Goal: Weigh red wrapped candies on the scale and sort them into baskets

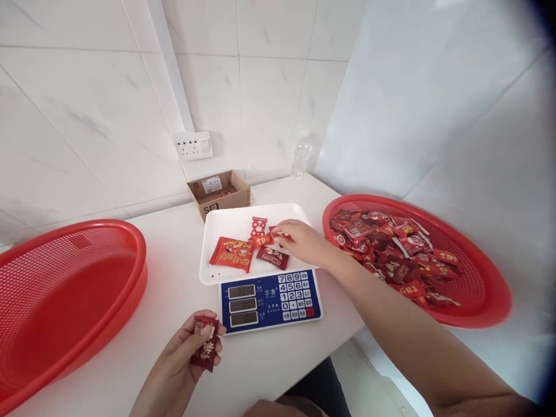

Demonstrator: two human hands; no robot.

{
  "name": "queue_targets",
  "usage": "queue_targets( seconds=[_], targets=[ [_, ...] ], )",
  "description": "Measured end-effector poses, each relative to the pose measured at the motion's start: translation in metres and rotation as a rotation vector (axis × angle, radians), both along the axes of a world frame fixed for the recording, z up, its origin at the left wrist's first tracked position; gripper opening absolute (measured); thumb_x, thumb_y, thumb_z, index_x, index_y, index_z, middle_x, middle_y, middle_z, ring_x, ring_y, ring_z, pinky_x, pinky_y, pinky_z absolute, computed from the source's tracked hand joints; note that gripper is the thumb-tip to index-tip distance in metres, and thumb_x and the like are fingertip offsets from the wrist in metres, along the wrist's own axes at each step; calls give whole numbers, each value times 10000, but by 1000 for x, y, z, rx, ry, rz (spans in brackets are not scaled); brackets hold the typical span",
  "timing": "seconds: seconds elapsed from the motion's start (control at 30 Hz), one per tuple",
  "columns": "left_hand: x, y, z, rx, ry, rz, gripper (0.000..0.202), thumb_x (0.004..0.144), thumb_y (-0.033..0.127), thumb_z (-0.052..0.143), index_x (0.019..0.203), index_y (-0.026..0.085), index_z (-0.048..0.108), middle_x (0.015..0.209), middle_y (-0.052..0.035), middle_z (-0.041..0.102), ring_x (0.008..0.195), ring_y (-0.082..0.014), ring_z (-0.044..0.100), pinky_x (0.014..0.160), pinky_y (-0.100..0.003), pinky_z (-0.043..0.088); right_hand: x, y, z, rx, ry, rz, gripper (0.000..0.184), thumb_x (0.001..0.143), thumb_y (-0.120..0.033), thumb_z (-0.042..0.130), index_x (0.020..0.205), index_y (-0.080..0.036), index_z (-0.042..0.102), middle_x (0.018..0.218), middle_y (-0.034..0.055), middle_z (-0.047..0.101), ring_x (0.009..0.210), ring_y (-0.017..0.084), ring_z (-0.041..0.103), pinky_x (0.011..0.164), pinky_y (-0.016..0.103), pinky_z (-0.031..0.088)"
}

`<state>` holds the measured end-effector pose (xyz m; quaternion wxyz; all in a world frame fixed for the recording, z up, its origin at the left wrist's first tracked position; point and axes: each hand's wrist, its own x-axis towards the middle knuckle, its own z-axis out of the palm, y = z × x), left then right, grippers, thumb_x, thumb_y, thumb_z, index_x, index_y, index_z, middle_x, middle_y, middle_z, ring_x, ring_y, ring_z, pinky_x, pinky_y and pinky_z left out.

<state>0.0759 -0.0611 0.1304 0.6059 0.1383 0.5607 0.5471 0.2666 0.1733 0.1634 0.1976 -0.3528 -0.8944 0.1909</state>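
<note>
Accordingly, one view is on file, the head camera, and it shows two bare hands at a white worktop (143, 341). The right hand (304, 242) is the nearer of the two to a white plastic tray (228, 223), which sits on a blue-faced digital scale (271, 302). Its fingers (284, 230) are pinched together on a small red sweet packet (278, 233) at the tray's right side; the packet lies directly under the fingertips, its long axis running roughly across the tray, though the hand hides part of it. The left hand (180, 356) is lower in view, off the near-left corner of the scale, its fingers clamped around a dark red sweet packet (205, 344) whose long axis stands almost upright. Count on the tray: five packets — one large red, one maroon, one red-and-white, one small red, and the one under the right fingers. Also present: two red mesh baskets — the left one (78, 231), and the right one (495, 289) holding a heap of packets (382, 255) too many to count — one cardboard box (219, 197), one plastic bottle (301, 159) and one wall socket (193, 145).
</note>
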Motion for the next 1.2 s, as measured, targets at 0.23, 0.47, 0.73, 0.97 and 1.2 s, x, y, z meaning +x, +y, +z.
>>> queue_targets(
  seconds=[0.23,0.47,0.73,0.97,1.2],
  targets=[
    [8,0,9,-18,22,39,277,684,402,741,865,226,629,797,1,632,647,-107,515,561,-213,440,6,-29,-1,-58,-145,17,288,814,-340,623,1077,-226,652,1051,70,672,1024,256,566,861,405,451],
    [4,-1,5,0,-3,-15,253,720,387,723,889,224,627,815,-7,636,653,-108,526,575,-223,450,3,-36,-1,-104,-89,-22,294,746,-199,642,1040,-209,627,1037,71,637,1002,235,566,866,389,451],
    [3,-2,8,13,5,-20,199,759,357,691,881,225,606,816,-2,635,652,-106,530,578,-216,450,31,-54,10,-244,327,-175,294,766,-239,604,1060,-233,592,1057,43,651,910,184,614,809,351,496],
    [5,3,8,4,7,-24,220,733,343,711,868,207,604,805,-15,637,638,-112,533,567,-222,447,50,-60,0,-247,293,-161,278,789,-256,588,1065,-236,614,1090,45,652,966,196,613,834,370,502],
    [12,5,15,-15,28,15,214,704,326,725,848,213,613,780,-2,644,626,-105,526,559,-211,443,33,-59,-8,-118,170,-154,225,842,-263,552,1049,-241,639,1066,46,661,971,204,610,866,390,488]
  ],
)
